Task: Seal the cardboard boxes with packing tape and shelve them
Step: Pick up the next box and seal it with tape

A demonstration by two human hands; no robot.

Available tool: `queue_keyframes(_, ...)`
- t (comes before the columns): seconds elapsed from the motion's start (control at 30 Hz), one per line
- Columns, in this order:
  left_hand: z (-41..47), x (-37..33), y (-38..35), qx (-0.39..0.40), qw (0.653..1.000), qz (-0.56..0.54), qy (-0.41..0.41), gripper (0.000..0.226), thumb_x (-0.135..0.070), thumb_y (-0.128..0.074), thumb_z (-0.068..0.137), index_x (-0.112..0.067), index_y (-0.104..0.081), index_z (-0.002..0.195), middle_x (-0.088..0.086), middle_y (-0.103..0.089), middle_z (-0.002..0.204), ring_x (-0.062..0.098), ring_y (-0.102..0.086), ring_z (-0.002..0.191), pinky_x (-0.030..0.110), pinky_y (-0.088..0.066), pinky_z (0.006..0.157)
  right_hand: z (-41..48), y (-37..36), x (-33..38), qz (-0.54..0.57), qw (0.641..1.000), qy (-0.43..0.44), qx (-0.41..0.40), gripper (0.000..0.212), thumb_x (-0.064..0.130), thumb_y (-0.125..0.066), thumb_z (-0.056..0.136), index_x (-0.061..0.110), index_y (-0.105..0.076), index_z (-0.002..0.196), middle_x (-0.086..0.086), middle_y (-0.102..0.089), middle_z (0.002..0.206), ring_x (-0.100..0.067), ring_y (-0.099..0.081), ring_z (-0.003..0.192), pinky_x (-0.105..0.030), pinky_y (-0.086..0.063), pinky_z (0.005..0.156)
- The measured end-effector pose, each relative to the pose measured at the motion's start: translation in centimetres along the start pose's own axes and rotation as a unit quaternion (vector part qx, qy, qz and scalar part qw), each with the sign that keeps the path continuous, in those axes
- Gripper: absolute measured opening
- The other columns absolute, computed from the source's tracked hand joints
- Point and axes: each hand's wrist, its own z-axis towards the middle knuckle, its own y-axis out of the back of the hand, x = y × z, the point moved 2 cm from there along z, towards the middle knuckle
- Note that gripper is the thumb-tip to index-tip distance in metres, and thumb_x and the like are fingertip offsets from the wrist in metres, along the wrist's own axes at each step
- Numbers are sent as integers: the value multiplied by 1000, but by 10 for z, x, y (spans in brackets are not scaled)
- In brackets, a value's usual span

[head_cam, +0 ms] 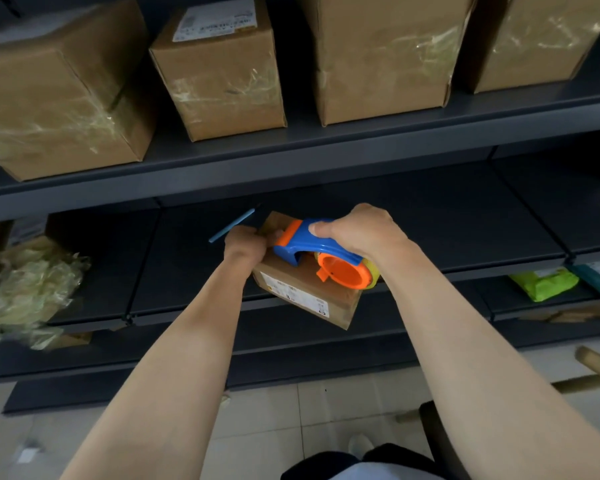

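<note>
A small cardboard box [309, 296] with a white printed label rests tilted on the front edge of the dark middle shelf [465, 223]. My right hand [357, 230] grips a blue and orange tape dispenser [319, 254] with a yellowish roll, pressed on the box's top. My left hand [245, 245] is closed at the box's left top corner and holds a thin blue stick-like tool [231, 225] that points up and to the left. The box's top is mostly hidden by the dispenser and my hands.
Several taped cardboard boxes [222, 74] stand on the upper shelf [291, 157]. Crumpled clear plastic wrap [25, 289] lies at the left of the middle shelf. A green packet [544, 284] sits on a lower shelf at the right. Tiled floor [291, 427] lies below.
</note>
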Motion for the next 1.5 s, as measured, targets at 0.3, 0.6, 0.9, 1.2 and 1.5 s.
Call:
queue_keyframes(0.3,3,-10,-1,16,1000,-8,6,45,-45,-73,77,-8,-63,100,8,-65,103,21,-61,90,31,-48,79,-26,72,-118,-27,995,-89,-29,61,73,-70,57,14,-66,67,1,-62,58,-14,-60,54,-25,-37,48)
queue_keyframes(0.6,-2,-13,0,16,1000,6,6,59,-44,-71,80,-2,-59,120,13,-64,115,28,-61,106,41,-48,96,-30,82,-145,20,998,-52,4,76,82,-59,35,16,-74,68,5,-67,52,-15,-64,56,-28,-40,54)
queue_keyframes(0.9,0,-13,-1,25,1000,12,-10,41,-43,-70,82,-8,-65,102,9,-66,103,25,-63,95,41,-50,92,-19,75,-173,44,996,-81,20,76,74,-74,46,12,-74,91,-4,-71,81,-17,-64,69,-27,-39,57)
queue_keyframes(1.2,-16,-17,-8,-51,997,52,-30,74,-42,-66,85,-12,-34,144,12,-47,140,30,-49,124,39,-43,95,2,37,-154,27,995,-85,34,58,66,-73,65,10,-69,82,-4,-67,72,-19,-63,66,-27,-42,54)
queue_keyframes(1.5,-35,-31,-23,-170,942,250,-148,31,-29,-57,93,-7,-56,114,16,-49,125,34,-41,118,47,-37,96,3,37,-148,4,996,-89,14,63,69,-72,65,12,-61,89,-2,-62,76,-18,-60,67,-27,-37,51)
